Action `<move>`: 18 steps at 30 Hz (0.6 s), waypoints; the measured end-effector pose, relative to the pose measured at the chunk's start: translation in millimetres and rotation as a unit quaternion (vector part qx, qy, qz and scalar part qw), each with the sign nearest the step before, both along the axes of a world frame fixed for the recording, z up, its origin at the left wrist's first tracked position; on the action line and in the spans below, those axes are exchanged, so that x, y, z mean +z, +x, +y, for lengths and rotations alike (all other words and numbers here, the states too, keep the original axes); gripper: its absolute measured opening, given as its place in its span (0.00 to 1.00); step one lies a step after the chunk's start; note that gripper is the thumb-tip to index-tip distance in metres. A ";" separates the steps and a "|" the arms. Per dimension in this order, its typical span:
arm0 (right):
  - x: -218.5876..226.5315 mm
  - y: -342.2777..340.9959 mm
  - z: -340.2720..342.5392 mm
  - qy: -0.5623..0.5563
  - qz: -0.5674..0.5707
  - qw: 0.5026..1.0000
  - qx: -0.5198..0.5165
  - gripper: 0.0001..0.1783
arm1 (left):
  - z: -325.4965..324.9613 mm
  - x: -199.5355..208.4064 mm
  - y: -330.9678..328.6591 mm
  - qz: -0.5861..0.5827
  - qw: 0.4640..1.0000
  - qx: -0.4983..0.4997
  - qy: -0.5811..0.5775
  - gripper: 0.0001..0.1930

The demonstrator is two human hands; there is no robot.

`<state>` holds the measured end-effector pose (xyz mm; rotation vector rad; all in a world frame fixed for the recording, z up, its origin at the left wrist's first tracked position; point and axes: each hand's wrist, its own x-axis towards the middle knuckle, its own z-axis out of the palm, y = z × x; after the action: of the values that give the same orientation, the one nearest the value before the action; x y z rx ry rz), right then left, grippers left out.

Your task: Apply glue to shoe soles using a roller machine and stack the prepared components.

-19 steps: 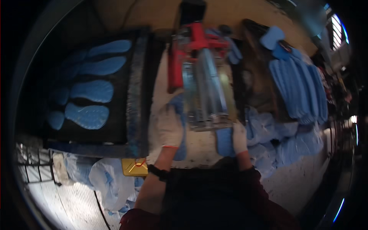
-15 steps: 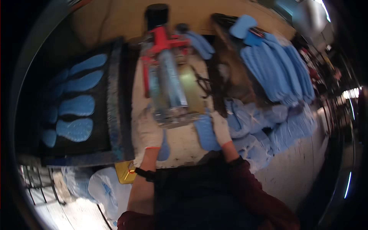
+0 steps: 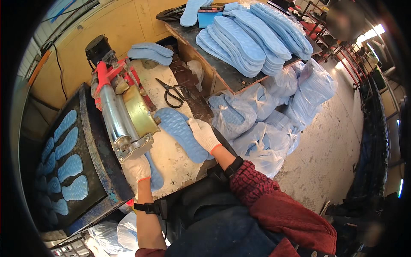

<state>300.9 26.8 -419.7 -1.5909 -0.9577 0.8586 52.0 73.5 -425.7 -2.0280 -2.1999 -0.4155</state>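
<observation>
A glove covers each of my hands. My left hand [image 3: 138, 168] is under the front end of a roller machine [image 3: 120, 113] with a metal cylinder and a brass-coloured drum; its fingers are hidden there. Beside it a blue insole [image 3: 156, 175] lies partly under the machine. My right hand [image 3: 204, 134] is closed on the right edge of another blue insole [image 3: 180, 130], which shows a bumpy surface and lies slanted over the pale worktop [image 3: 171, 173]. A little of a further blue piece shows beneath its near end. Black-handled scissors [image 3: 174, 95] lie beyond this insole.
Several blue insoles [image 3: 70, 167] lie on a dark belt [image 3: 92, 188] at left. Two or so rest behind the machine [image 3: 150, 52]. Stacked insoles [image 3: 239, 40] cover a dark table at the far right, with stuffed clear bags [image 3: 261, 143] below it on the floor.
The view has swung right, so the machine and belt appear further left and tilted. My right hand and its insole now lie further from the machine. My left hand remains by the machine's front end.
</observation>
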 end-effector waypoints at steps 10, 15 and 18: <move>-18.5 2.7 4.5 0.004 0.072 0.997 0.001 0.25 | 1.1 -4.1 -7.4 -0.044 0.991 -0.080 0.100 0.12; -16.2 1.6 7.0 -0.024 0.113 0.993 0.017 0.27 | -0.2 0.4 -7.2 -0.070 0.989 -0.071 0.109 0.12; -8.0 0.2 4.0 -0.005 -0.018 1.000 -0.014 0.29 | -2.8 13.3 -6.6 -0.132 0.988 -0.070 0.025 0.12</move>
<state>301.0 30.8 -427.6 -1.6292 -0.9559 0.8188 45.5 70.7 -412.4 -2.2216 -2.1646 -0.7901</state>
